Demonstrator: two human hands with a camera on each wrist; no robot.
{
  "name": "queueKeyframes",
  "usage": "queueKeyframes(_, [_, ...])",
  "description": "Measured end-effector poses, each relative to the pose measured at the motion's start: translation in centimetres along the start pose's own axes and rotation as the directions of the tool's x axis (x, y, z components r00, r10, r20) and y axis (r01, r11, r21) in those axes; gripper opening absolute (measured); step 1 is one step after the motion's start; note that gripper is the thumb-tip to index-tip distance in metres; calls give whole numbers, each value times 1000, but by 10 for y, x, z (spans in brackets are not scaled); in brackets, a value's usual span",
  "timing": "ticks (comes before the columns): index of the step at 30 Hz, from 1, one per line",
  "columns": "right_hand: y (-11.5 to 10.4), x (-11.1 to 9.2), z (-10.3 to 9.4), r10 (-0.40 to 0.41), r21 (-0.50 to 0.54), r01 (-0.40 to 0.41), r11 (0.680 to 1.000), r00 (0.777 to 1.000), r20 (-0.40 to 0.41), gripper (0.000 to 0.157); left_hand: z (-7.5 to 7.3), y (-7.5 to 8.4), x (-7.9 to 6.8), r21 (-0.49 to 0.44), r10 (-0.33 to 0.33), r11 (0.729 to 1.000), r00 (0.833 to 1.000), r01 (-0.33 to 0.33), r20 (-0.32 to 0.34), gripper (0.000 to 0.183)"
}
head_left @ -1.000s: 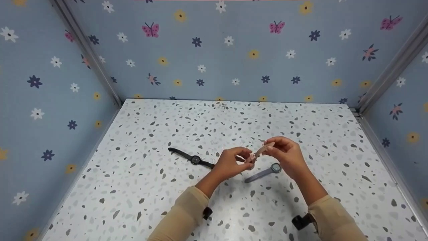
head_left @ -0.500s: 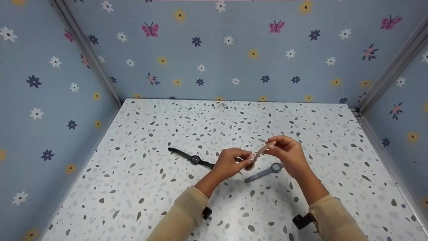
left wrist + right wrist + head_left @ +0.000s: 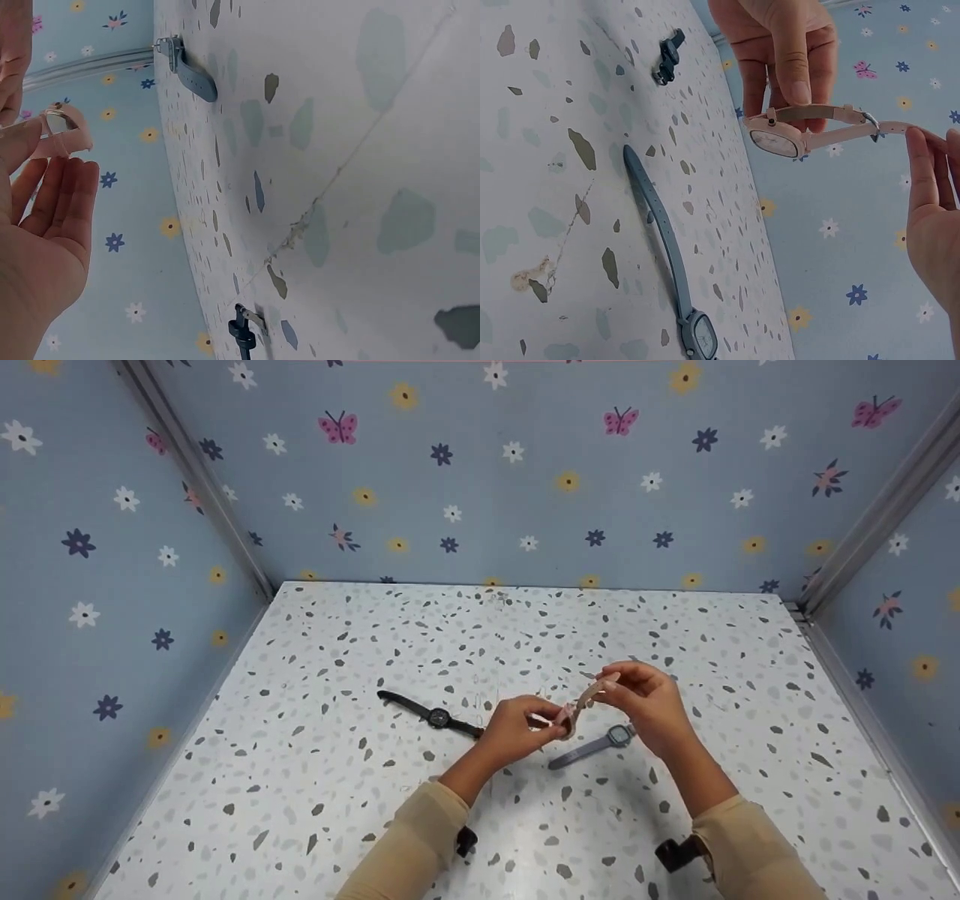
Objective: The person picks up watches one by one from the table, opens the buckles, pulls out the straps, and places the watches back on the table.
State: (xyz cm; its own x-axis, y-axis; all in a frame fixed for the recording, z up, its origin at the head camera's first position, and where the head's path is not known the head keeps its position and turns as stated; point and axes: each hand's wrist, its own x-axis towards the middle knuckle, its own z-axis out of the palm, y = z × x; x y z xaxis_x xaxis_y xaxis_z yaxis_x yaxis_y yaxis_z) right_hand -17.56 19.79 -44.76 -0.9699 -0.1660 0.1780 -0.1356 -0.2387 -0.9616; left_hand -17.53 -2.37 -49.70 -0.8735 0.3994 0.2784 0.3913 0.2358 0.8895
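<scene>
Above the table, both hands hold a pink wristwatch. My left hand grips it near the case, with the thumb on the strap in the right wrist view. My right hand pinches the free end of the strap. In the right wrist view the strap passes at the metal buckle, forming a loop. Below the hands lies a grey-blue wristwatch on the table. A black wristwatch lies stretched out to the left, its near end partly behind my left hand.
The white speckled table carries the two loose watches. Blue flowered panels enclose it at the back and both sides, joined by metal corner posts. Dark wrist mounts hang from the beige sleeves.
My right hand has shifted slightly up and to the right with the strap end. My left hand has sunk slightly, and the watch has turned a little in its grip.
</scene>
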Motion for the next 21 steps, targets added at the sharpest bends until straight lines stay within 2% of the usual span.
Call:
queueKeyframes(5, [0, 1, -1, -12, 17, 12, 1000, 1000, -5, 26, 1, -3, 0, -64, -73, 995, 997, 72, -11, 15])
queueKeyframes(10, [1, 0, -3, -32, -1, 32, 999, 999, -30, 19, 0, -4, -2, -105, -107, 989, 993, 102, -42, 18])
queueKeyframes(14, [1, 0, -4, -54, -44, 54, 998, 998, -19, 22, -1, -3, -2, -97, -100, 991, 994, 95, -48, 20])
queueKeyframes(21, [-2, 2, -3, -62, -105, 64, 992, 998, 20, 25, -3, -2, 0, -28, -63, 998, 998, 62, -32, 18])
